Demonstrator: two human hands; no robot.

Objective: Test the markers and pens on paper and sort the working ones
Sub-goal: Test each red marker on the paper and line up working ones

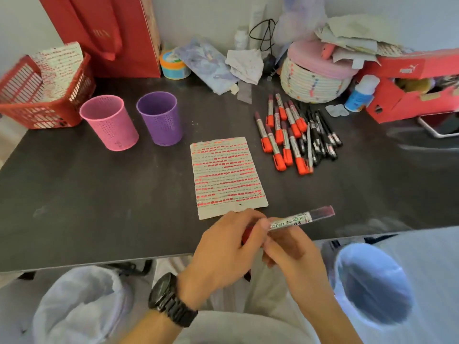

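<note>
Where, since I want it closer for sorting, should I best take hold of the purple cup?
Wrap its upper side wall, coming from the right front. The purple cup stands upright, widens toward the rim so it shouldn't slip down, and the pink cup stands close on its left.

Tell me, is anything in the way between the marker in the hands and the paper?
The left hand and right hand hold the marker right by the near edge of the paper; nothing visible lies between.
</note>
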